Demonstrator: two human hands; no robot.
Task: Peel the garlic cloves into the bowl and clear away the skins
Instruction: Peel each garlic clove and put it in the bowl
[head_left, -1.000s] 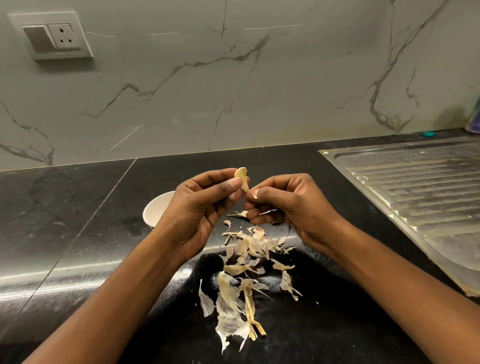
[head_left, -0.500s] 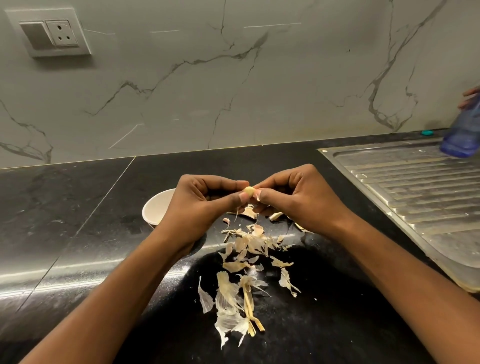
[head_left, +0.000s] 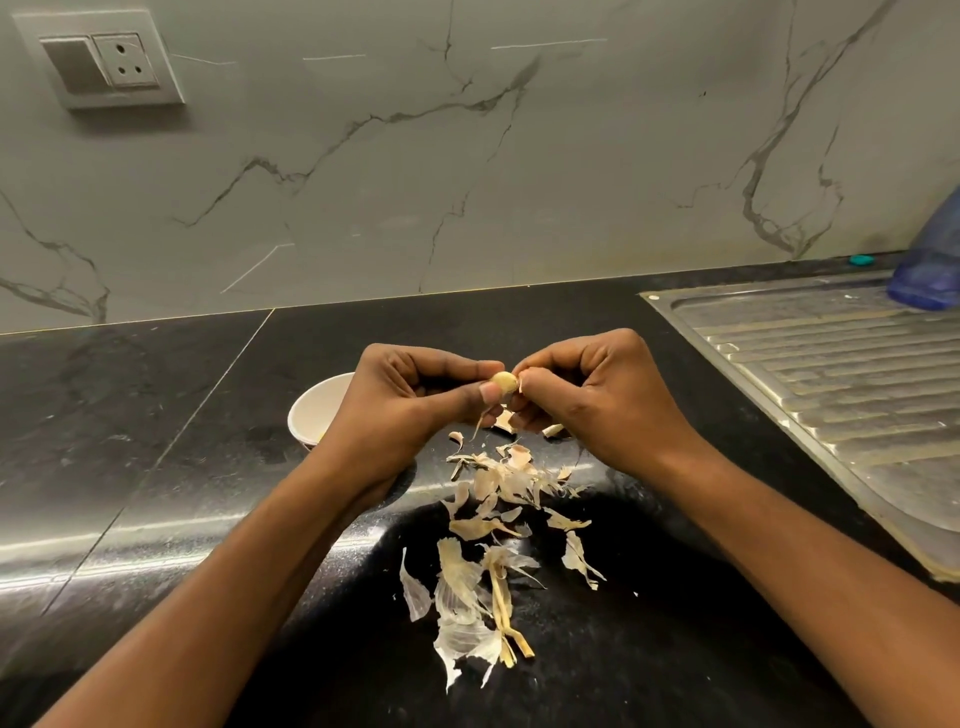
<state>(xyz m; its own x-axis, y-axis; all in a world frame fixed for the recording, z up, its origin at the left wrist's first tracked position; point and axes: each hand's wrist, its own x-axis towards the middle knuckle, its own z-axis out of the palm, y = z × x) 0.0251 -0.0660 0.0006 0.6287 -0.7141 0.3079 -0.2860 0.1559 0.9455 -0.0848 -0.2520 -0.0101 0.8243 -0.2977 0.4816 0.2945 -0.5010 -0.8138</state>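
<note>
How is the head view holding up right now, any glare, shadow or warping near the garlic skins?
Head view: a bright glare streak crosses the black countertop at left; a dark shadow pools under the garlic skins, which stay distinct. Wide-angle warping bends the wall edge and the steel drainboard. The clove between the left hand and right hand is sharp; the blue bottle at the right edge is blurred.

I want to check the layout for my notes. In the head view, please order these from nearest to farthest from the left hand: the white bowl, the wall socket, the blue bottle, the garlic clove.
From the left hand:
1. Garlic clove, pinched at its fingertips.
2. White bowl, just behind the hand, partly hidden.
3. Wall socket, upper left on the wall.
4. Blue bottle, far right by the draining board.
</note>
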